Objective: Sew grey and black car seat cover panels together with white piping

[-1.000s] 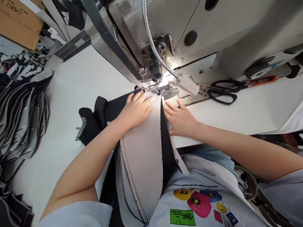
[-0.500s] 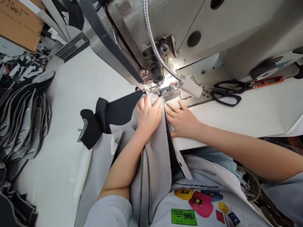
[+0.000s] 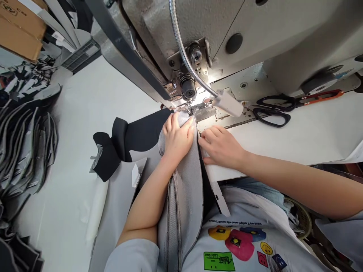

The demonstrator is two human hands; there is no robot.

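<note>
Fingers (image 3: pixel 168 124) of the L hand (image 3: pixel 179 138) were clenched on bunched gray fabric (image 3: pixel 190 185), whose far end lay at the needle area (image 3: pixel 189 109) of the sewing m/c (image 3: pixel 210 22); the rest ran back to the shirt (image 3: pixel 244 206). The R hand (image 3: pixel 222 147) had its fingers curled beside the white strip (image 3: pixel 222 203); whether they pinched it, can't tell. Black fabric (image 3: pixel 146 130) lay to the L on the white table (image 3: pixel 79 94). Legible shirt print (inverted), approx.: "we'll weight west wife wouldn't wrong"; green patch (image 3: pixel 219 261) lettering unclear. Carton (image 3: pixel 21 28), upper L: printed mark, partly cropped, unreadable.
</note>
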